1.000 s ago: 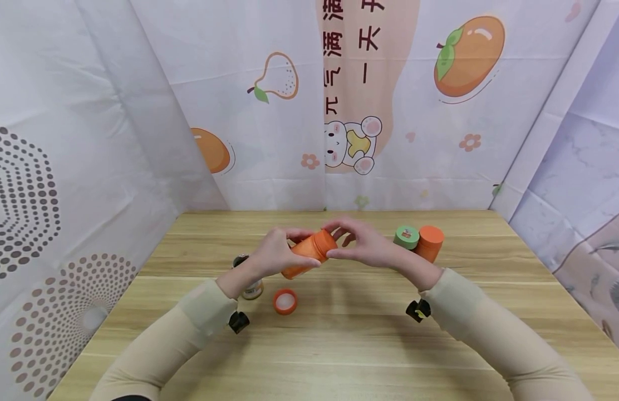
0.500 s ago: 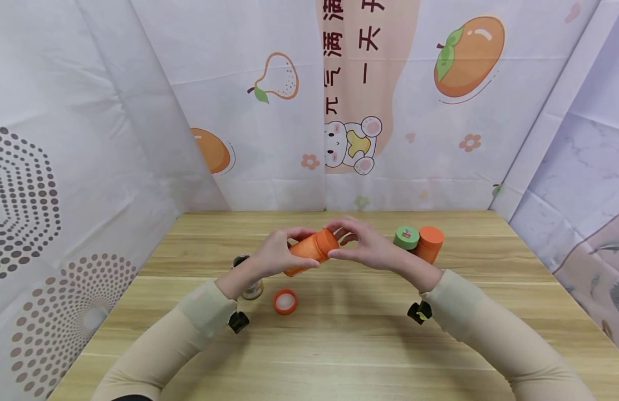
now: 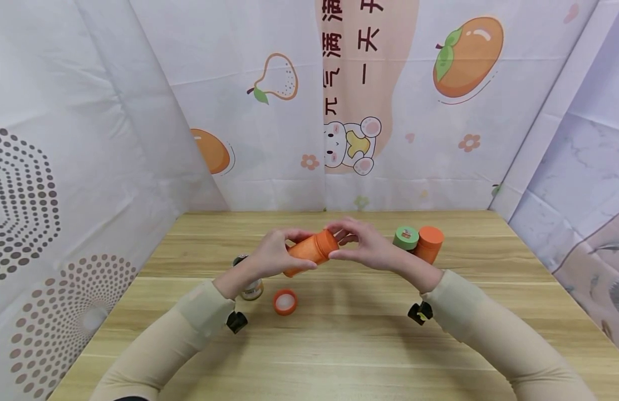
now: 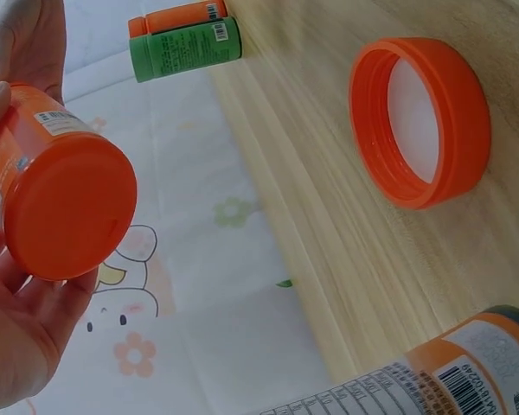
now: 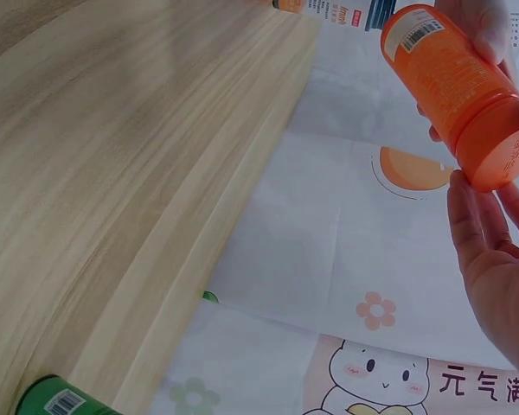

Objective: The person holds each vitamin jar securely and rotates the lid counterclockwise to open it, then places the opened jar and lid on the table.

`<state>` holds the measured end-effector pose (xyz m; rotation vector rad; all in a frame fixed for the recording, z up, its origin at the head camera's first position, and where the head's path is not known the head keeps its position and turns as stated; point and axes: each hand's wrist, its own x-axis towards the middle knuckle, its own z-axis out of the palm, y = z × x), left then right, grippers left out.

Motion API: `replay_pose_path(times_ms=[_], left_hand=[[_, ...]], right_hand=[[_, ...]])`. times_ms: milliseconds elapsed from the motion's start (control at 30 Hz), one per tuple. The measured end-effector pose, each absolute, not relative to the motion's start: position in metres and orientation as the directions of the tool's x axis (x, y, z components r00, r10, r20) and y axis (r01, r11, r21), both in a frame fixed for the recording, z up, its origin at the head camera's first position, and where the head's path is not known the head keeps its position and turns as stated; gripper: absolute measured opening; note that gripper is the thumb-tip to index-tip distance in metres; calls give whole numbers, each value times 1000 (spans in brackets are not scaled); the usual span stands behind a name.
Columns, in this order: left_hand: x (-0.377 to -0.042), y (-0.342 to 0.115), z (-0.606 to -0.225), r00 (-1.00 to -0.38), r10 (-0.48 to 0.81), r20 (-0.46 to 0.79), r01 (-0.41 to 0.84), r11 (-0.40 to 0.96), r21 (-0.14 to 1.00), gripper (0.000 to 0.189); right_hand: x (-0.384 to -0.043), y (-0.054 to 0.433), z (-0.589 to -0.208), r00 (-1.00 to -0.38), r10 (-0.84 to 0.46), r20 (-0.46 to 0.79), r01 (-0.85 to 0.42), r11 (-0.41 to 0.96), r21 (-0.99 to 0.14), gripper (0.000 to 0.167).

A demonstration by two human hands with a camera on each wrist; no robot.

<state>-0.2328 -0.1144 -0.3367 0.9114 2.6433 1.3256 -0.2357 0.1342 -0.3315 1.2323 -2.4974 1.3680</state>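
Note:
An orange bottle (image 3: 305,252) is held tilted above the table, its capped end up and to the right. My left hand (image 3: 276,253) grips its body, thumb along the near side. At the upper end my right hand (image 3: 364,243) holds the orange cap (image 3: 327,241) between thumb and fingers. The right wrist view shows the fingers (image 5: 469,216) of that hand against the cap's underside. In the left wrist view the bottle's round base (image 4: 69,212) faces the camera. A loose orange lid (image 3: 285,302) lies on the table below, its white liner facing up.
Behind my left wrist stands a partly hidden jar (image 3: 252,290) with a white and orange label. At the back right are a green-lidded container (image 3: 406,237) and an orange one (image 3: 431,243), side by side. A printed curtain (image 3: 269,139) hangs along the wooden table's (image 3: 369,356) back edge.
The bottle and both hands have shifted very slightly to the right, and the bottle's lower end has risen a little. The loose lid and the other containers stay put.

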Motion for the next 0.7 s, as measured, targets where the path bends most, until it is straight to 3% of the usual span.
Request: replay_pose_path(times_ms=[700], left_hand=[[-234, -112, -332, -811, 552, 193, 501, 486, 716, 58]], right_hand=[[-232, 138, -330, -653, -651, 388, -670, 256, -697, 48]])
